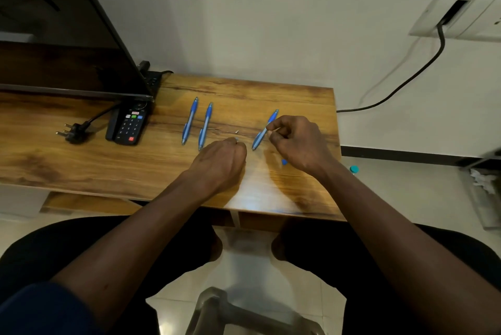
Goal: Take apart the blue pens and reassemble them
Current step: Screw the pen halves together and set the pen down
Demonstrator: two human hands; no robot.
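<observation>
While your right hand (295, 142) sits over the right part of the wooden table (81, 166) with its fingers curled in, its thumb and forefinger close together on the middle of a slim blue plastic pen with a pale barrel (260, 135). That pen slants from upper right to lower left. Whether its lower tip rests on the wood cannot be told from this view. Just under your right palm a small blue plastic piece (284, 162) lies on the table.

Your left hand (219, 161) rests knuckles up near the middle of the table, fingers curled under. A small pale bit shows at its fingertips, but you cannot tell whether the hand holds anything. Between your two hands, a little farther back, a tiny metal part (237, 132) lies alone on the wood.

To the left of your left hand two more blue pens lie side by side, nearly parallel: the nearer pen (205, 126) ends right at your left knuckles, and the farther pen (189, 121) lies just beside it.

Farther left lie a black remote control with coloured buttons (130, 124) and a black three-pin plug (73, 132). A dark flat screen (67, 36) stands behind them. On the wall at far right a black cable (406, 82) runs from a white wall plate (458, 12).
</observation>
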